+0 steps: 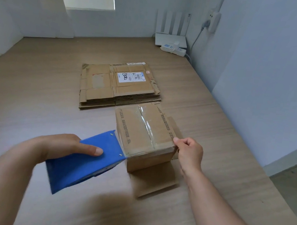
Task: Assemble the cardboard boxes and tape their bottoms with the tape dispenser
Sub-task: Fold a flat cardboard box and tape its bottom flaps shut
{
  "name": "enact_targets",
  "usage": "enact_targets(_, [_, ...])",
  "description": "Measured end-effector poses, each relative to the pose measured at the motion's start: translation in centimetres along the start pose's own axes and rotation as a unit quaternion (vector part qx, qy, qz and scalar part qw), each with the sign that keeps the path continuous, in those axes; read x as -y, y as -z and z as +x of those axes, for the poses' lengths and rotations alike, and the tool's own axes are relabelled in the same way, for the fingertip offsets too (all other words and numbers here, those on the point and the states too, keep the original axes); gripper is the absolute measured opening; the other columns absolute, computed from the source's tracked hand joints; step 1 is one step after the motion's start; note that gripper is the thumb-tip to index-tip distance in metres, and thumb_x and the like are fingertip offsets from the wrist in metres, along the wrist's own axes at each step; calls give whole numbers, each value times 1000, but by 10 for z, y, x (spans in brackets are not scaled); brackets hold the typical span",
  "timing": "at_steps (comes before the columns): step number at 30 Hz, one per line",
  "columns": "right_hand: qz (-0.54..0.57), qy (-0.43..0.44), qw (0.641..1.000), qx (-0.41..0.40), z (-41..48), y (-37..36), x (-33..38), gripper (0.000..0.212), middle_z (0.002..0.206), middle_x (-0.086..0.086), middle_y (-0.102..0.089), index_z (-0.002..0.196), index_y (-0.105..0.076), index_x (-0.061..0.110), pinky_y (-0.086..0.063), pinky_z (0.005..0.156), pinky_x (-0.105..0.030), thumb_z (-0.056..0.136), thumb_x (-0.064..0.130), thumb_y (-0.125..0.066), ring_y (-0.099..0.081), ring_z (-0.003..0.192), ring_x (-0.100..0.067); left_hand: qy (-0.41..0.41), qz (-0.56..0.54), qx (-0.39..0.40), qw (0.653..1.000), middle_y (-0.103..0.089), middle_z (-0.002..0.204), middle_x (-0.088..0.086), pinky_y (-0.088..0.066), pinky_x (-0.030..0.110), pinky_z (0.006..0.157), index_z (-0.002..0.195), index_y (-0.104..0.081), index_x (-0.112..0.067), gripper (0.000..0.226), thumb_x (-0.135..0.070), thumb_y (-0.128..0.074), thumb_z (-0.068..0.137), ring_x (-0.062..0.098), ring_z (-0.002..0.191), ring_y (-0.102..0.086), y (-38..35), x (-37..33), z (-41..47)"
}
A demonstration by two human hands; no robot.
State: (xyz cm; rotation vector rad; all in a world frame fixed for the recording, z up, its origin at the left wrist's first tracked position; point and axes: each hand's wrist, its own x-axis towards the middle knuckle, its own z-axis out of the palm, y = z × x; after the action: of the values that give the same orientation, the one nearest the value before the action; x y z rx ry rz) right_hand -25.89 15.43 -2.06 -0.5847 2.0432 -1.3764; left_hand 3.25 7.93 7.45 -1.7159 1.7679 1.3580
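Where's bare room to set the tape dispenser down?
Widest free patch: the wood surface left of the flattened cardboard stack and taped box, beyond the left hand. A narrower one lies between box and right wall. Crowded: the stack-to-box gap, and the far corner with router and power strip.

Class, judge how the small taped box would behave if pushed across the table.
Probably light: the box is small, thin cardboard. Likely slides rather than tips, being squat, though its splayed flaps may drag. Tape probably keeps its top stiff.
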Motion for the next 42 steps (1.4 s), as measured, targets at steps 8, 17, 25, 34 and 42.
enact_targets(8, [-24, 17, 1000, -4, 1, -5, 0, 28, 57, 2, -51, 61, -55, 10, -37, 56, -27, 84, 18, -68, -44, 56, -13, 51, 46, -52, 996, -72, 89, 5, -51, 34, 80, 92, -69, -14, 78, -79, -72, 50, 22, 81, -70, 1, 12, 9])
enact_targets(17, [-63, 39, 997, 0, 0, -6, 2, 28, 59, -1, -52, 63, -54, 7, -37, 58, -30, 85, 20, -67, -46, 60, -16, 86, 23, -125, 988, -60, 88, 2, -44, 29, 70, 86, -57, -17, 56, -68, -68, 69, 17, 80, -60, -33, -10, 31])
enact_targets(25, [-102, 59, 993, 15, -4, -11, 8, 27, 62, 0, -52, 67, -54, 7, -34, 55, -30, 88, 21, -63, -49, 65, -21, 124, 242, -240, 932, -61, 93, -4, -44, 28, 73, 95, -58, -22, 35, -55, -53, 86, 16, 87, -61, -45, -9, 18])
enact_targets(34, [-112, 85, 989, 56, 2, -16, 11, 28, 63, -1, -52, 65, -51, 9, -35, 57, -31, 88, 22, -62, -49, 66, -22, 105, 154, -320, 929, -56, 74, -4, -39, 23, 59, 85, -50, -20, 25, -45, -49, 84, 17, 71, -56, -68, 42, 19])
enact_targets(42, [-149, 120, 976, 107, 1, -11, 7, 21, 65, 4, -55, 74, -61, 12, -33, 61, -30, 90, 24, -58, -49, 67, -18, 139, 115, -373, 910, -64, 96, -1, -39, 28, 64, 95, -56, -19, 32, -50, -49, 91, 21, 89, -60, -103, 62, 38])
